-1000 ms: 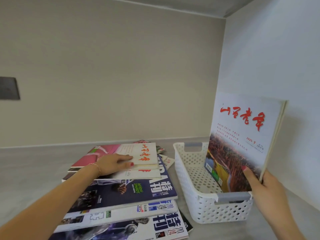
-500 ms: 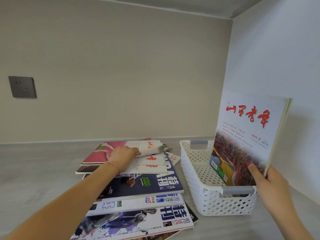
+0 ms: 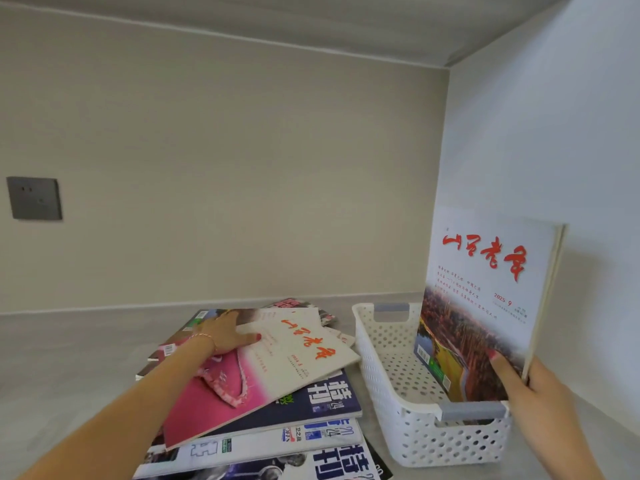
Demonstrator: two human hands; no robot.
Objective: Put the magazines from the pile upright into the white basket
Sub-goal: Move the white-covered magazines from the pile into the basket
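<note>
One magazine upright in the basket, one lifting off the pile.

The right hand (image 3: 533, 393) grips the standing magazine (image 3: 485, 299) by its lower corner, inside the white basket (image 3: 408, 431). The left hand (image 3: 225, 332) lies spread on a pink-and-white magazine (image 3: 277, 362), fingers curled over its far edge, tilting it above the pile (image 3: 277, 441), where at least four more covers show.

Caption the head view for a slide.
Right hand steadies upright magazine in white perforated basket; left hand lifts another.
</note>
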